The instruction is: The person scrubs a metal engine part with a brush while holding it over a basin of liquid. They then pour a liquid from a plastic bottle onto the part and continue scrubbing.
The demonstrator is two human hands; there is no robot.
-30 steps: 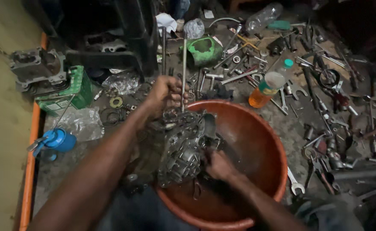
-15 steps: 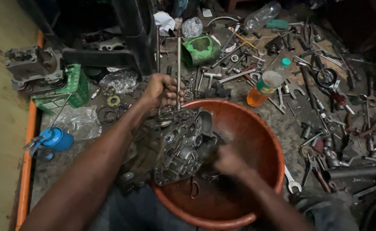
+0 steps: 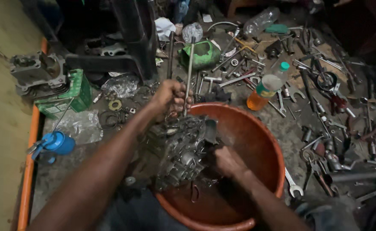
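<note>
A greasy grey engine casing (image 3: 179, 149) stands tilted over the near left rim of an orange-brown plastic basin (image 3: 265, 145). My left hand (image 3: 168, 99) grips the casing's top edge, by two long metal studs (image 3: 189, 72) that rise from it. My right hand (image 3: 227, 161) is inside the basin, pressed against the casing's lower right side; whether it holds a small part or a brush is hidden. Dark liquid lies in the basin's bottom.
Spanners, sockets and bolts (image 3: 324, 128) litter the floor to the right. A plastic bottle with orange liquid (image 3: 265, 92) stands behind the basin. A blue oil can (image 3: 55, 143), a green box (image 3: 70, 94) and another engine part (image 3: 36, 72) lie at left, beside an orange edge (image 3: 27, 171).
The casing has shifted slightly and my right hand has moved a little along its lower side inside the basin. My left hand keeps its grip at the top.
</note>
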